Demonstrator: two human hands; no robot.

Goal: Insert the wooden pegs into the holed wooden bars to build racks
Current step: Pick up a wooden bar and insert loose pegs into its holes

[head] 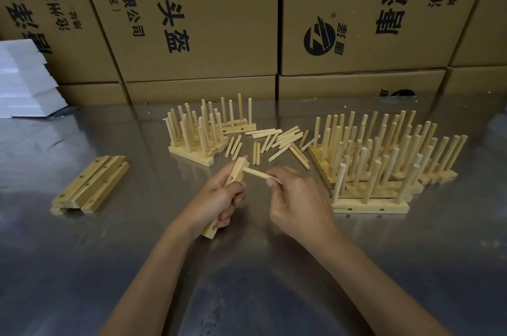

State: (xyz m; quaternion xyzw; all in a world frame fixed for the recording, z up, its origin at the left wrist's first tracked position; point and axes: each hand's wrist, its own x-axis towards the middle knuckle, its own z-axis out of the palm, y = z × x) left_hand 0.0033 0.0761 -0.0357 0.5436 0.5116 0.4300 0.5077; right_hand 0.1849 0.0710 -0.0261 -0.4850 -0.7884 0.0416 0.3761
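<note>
Two hands are working above a metal surface: left hand is clamping a bar, right hand is pinching a peg seated in it.

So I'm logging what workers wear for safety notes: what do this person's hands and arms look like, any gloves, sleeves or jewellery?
Both the left hand and the right hand are bare: no gloves, rings, watch or bracelet visible. Both forearms are uncovered as far as the frame shows, with no sleeve in view. Fingernails look short and unpainted.
</note>
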